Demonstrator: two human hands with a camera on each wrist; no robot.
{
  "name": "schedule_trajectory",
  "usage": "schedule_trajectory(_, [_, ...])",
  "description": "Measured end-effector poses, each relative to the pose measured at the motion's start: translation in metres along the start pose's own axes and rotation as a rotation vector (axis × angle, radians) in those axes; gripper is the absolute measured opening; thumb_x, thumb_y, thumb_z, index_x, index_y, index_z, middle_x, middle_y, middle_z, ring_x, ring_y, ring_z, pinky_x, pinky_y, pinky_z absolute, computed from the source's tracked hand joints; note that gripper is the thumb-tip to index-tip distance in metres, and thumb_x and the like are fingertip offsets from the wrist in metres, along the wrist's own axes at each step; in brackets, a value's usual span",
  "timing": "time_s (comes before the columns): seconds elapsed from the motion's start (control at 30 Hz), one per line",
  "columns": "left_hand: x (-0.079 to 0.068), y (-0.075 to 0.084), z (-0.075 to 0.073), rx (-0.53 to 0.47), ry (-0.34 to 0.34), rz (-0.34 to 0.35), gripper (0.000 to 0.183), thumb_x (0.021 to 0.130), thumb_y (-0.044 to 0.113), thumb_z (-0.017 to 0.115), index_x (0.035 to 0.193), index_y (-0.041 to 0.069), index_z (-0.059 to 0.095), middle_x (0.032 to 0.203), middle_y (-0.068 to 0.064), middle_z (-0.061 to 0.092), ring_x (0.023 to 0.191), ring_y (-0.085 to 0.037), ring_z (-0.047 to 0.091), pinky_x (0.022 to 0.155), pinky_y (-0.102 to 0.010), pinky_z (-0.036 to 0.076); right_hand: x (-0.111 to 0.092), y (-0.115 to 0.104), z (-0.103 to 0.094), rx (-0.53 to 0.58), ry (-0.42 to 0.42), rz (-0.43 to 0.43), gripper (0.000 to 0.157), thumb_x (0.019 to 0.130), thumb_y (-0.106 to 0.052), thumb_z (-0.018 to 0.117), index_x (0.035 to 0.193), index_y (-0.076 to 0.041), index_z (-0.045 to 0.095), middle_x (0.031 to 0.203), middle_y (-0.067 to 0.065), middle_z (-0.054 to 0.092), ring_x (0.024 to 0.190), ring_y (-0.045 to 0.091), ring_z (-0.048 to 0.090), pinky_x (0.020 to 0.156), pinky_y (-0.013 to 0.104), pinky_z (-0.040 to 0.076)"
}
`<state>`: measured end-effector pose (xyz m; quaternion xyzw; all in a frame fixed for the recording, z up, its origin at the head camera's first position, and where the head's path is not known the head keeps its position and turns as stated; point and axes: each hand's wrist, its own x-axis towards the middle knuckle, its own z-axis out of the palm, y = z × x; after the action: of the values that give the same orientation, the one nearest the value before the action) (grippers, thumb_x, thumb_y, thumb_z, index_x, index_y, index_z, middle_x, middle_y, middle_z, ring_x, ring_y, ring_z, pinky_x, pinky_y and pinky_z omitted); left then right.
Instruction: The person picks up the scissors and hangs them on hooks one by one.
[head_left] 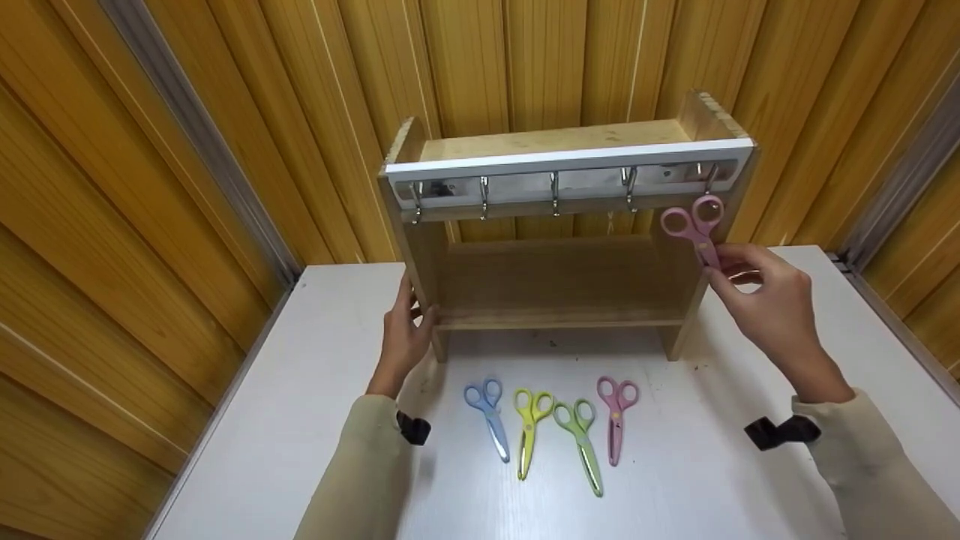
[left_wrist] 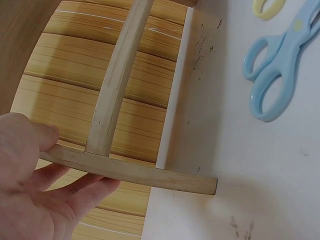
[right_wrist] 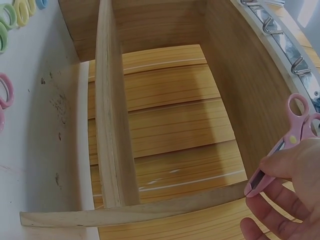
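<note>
Right hand pinches pink scissors by blade end, between thumb and fingers; loops point up, just under rightmost hook. I cannot tell whether loop touches hook. Pinch is only on narrow blades, so scissors may turn or slip, and loop may miss hook tip. Left hand grips side of stand; if this hold becomes loose, push at hook may tilt stand. On table, in front of stand, lie blue scissors, yellow scissors, green scissors, second pink scissors; falling pair could knock them.

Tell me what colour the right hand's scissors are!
Pink scissors, seen best in the right wrist view.
</note>
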<state>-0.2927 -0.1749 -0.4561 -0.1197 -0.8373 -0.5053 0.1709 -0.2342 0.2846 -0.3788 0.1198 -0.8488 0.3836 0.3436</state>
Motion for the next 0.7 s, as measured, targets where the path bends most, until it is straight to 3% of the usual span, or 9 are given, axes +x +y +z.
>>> schedule_trajectory(0.33, [0.0007, 0.0002, 0.0001, -0.014, -0.008, 0.007, 0.077, 0.103, -0.002, 0.056, 0.166, 0.015, 0.015, 0.163, -0.013, 0.036, 0.132, -0.036, 0.057, 0.100, -0.043, 0.057, 0.0001, 0.0014, 0.0006, 0.004, 0.006, -0.014, 0.025, 0.089, -0.003, 0.079, 0.113, 0.000, 0.074, 0.098, 0.013, 0.074, 0.085, -0.007, 0.058, 0.076, 0.002, 0.046])
schedule_trajectory(0.7, [0.0005, 0.0005, -0.0004, -0.036, -0.008, -0.043, 0.079, 0.102, -0.003, 0.056, 0.166, 0.020, 0.017, 0.164, -0.012, 0.036, 0.131, -0.038, 0.058, 0.100, -0.049, 0.056, -0.0009, -0.0004, 0.0020, -0.004, -0.015, -0.006, 0.025, 0.090, -0.005, 0.078, 0.115, -0.001, 0.074, 0.098, 0.013, 0.073, 0.085, -0.005, 0.058, 0.077, 0.002, 0.047])
